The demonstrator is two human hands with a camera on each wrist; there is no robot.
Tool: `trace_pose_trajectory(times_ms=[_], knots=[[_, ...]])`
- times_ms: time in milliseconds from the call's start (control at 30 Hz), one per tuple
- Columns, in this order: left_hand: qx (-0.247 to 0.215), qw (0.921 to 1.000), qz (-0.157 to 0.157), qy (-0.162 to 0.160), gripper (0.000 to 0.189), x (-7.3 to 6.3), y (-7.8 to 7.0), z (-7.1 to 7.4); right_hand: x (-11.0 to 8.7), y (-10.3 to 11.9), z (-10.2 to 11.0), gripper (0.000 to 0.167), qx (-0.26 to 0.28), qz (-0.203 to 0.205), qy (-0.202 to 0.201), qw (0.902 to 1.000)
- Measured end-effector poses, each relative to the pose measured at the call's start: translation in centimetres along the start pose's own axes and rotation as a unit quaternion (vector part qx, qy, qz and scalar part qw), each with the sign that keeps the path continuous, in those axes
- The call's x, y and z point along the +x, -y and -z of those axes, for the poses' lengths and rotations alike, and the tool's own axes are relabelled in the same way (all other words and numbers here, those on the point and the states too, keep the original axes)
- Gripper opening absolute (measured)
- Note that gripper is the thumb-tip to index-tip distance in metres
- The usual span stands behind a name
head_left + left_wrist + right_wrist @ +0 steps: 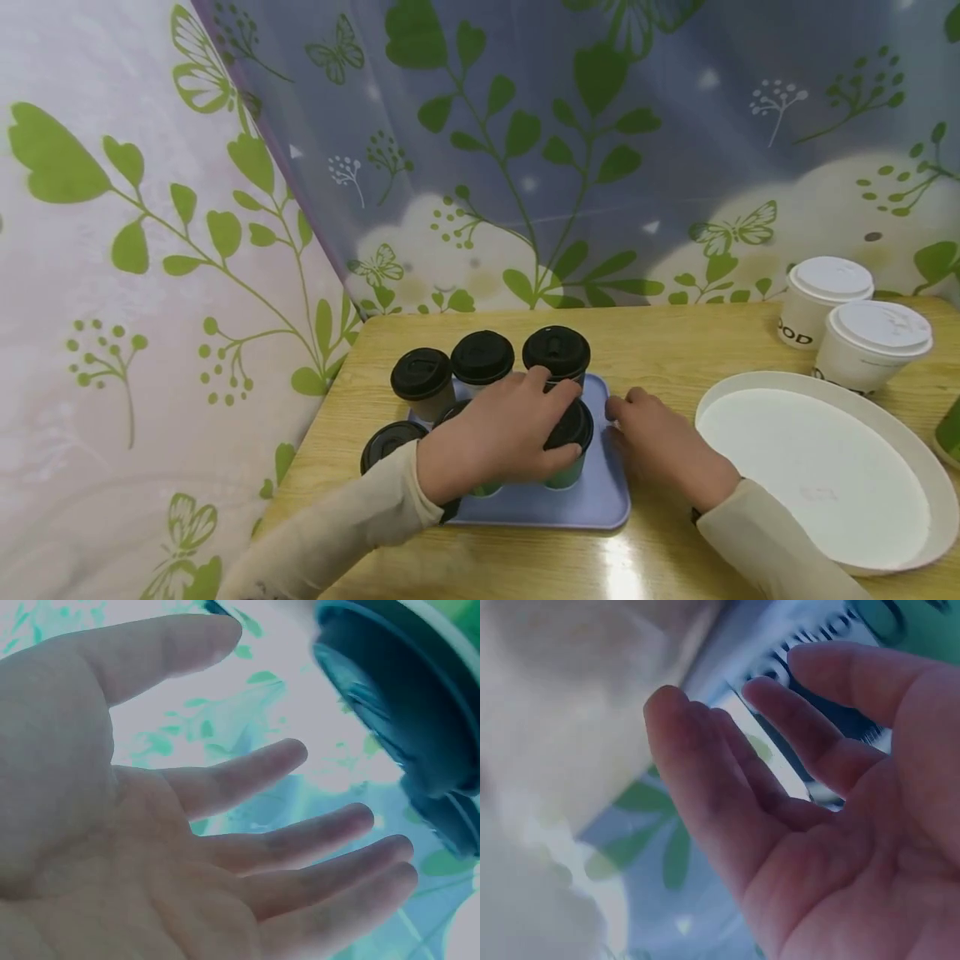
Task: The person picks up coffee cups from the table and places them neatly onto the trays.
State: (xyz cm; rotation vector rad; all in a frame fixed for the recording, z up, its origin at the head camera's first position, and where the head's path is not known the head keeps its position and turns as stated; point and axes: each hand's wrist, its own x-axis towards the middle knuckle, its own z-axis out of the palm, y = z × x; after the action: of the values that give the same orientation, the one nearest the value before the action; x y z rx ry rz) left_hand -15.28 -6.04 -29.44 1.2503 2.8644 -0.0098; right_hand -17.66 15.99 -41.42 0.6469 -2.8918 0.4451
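A lavender tray (609,504) on the wooden table carries several takeaway cups with black lids. My left hand (495,433) is over the front cups with fingers spread. Below its fingers and thumb stands a green cup (564,477) at the tray's front right. In the left wrist view the palm holds nothing, and a dark lid (405,697) is beyond the fingertips. My right hand (671,446) is at the tray's right edge, fingertips right at the rim. Its fingers are loosely bent with nothing between them; a cup with lettering (840,626) shows behind them in the right wrist view.
A round white tray (817,475) lies to the right of my right hand. Behind it stand two white lidded cups (828,304), close together. A green object (951,433) is cut off at the right edge. A patterned curtain (480,167) hangs behind the table.
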Motion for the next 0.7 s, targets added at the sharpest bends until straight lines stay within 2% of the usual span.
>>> trace_pose_trajectory(times_ms=[200, 400, 500, 633, 700], knots=[[0.038, 0.9960, -0.035, -0.073, 0.046, 0.0, -2.1, 0.2, -2.3, -1.8, 3.5, 0.004, -0.001, 0.003, -0.030, 0.9995], [0.062, 0.9854, -0.073, -0.140, 0.029, 1.2, -5.5, 0.0, -6.2, -4.1, 6.7, 0.004, -0.007, -0.020, -0.061, 0.9979], [0.076, 0.9844, -0.077, -0.139, 0.022, 2.6, -7.5, -0.6, -8.0, -5.3, 8.0, 0.007, -0.020, -0.038, -0.086, 0.9954], [0.075, 0.9913, -0.051, -0.096, 0.020, 5.7, -9.8, -2.3, -10.3, -7.1, 9.4, 0.010, -0.032, -0.094, -0.104, 0.9896], [0.080, 0.9932, -0.036, -0.076, 0.021, 7.3, -10.8, -3.5, -11.5, -8.1, 9.8, 0.013, -0.021, -0.137, -0.122, 0.9828]])
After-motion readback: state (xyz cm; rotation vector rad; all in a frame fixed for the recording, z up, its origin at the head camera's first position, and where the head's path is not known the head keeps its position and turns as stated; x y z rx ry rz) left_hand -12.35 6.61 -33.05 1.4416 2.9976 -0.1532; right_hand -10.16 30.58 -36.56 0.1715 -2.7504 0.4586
